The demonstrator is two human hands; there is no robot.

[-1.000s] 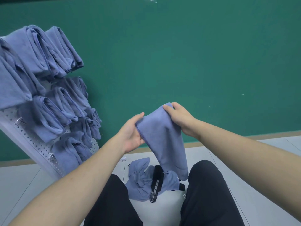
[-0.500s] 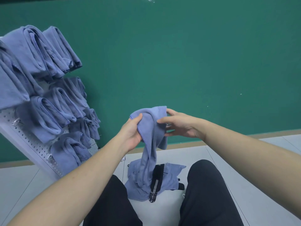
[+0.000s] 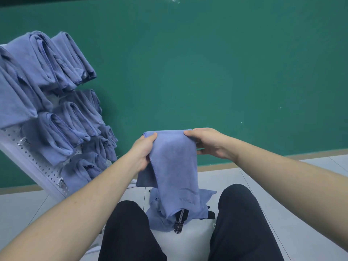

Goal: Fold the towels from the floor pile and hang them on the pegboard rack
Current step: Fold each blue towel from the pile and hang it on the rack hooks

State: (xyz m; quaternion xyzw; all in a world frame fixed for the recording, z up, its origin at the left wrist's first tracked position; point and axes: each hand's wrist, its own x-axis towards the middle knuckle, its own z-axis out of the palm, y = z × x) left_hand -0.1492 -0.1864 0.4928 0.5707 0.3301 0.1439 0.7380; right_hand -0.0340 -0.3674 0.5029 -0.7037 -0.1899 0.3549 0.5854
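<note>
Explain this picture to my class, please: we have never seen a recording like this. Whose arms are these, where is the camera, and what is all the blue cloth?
There is no machine here. A person wears a camera on the head, looking forward and down, so you see their own two arms and dark-trousered legs.

The left hand and right hand each grip a top corner of a blue towel, which hangs down between them, partly folded.

On the pale floor between the legs lies a small pile of blue towels, with a dark strap on it.

To the left leans a white pegboard rack against the green wall, already carrying rows of folded towels hung on hooks.
</note>
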